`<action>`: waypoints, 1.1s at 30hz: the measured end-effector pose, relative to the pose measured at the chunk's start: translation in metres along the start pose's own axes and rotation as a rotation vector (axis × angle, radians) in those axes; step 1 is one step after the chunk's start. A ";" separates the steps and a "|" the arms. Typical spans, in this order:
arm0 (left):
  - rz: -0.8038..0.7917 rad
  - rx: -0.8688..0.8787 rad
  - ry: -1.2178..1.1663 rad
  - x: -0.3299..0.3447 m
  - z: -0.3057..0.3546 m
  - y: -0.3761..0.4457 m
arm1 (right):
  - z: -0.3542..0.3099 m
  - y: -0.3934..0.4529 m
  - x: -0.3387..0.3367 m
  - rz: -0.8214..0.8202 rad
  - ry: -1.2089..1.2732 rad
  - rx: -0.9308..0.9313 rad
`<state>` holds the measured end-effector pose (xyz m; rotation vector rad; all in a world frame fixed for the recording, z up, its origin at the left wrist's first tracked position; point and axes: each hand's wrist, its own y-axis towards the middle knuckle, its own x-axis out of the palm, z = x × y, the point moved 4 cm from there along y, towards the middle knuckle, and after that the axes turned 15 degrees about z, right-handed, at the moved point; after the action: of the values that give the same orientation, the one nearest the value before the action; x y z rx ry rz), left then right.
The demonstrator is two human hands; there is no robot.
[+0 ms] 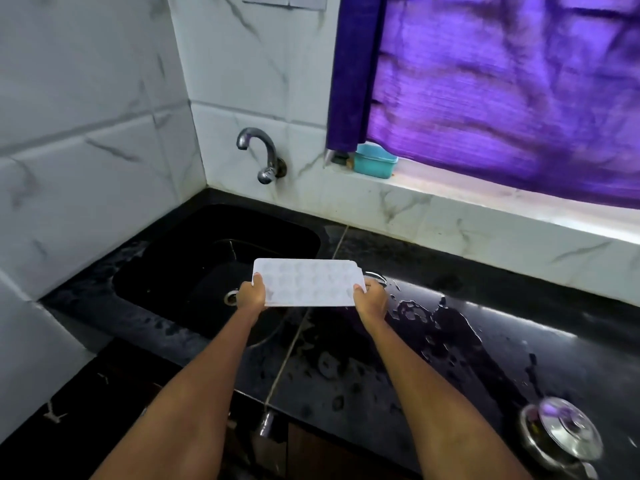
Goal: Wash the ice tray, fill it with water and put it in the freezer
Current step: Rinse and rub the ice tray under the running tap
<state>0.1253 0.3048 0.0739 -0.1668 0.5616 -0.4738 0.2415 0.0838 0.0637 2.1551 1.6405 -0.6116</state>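
Note:
A white ice tray (308, 282) with several small cups is held level above the right edge of the black sink (194, 258). My left hand (251, 295) grips its near left corner, thumb on top. My right hand (372, 297) grips its near right corner the same way. The chrome tap (258, 152) sticks out of the tiled wall behind the sink, well beyond the tray, with no water running from it. The sink drain (231, 297) shows just left of my left hand.
The black counter (485, 341) to the right is wet with puddles. A steel pot with a lid (561, 434) stands at its near right. A teal box (375, 161) sits on the window ledge under a purple curtain (502, 91). Tiled walls close the left and back.

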 end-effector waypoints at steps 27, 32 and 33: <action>-0.082 -0.026 -0.026 0.018 0.042 0.261 | -0.235 0.046 0.279 -0.168 -0.015 -0.273; -0.132 -0.004 -0.052 0.022 0.054 0.295 | -0.267 0.080 0.330 -0.074 0.135 -0.099; -0.140 0.001 -0.056 0.023 0.055 0.302 | -0.270 0.088 0.336 -0.057 0.152 -0.058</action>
<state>0.2894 0.5603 0.0252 -0.2185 0.4964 -0.6041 0.4359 0.4753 0.1108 2.1660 1.7799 -0.4198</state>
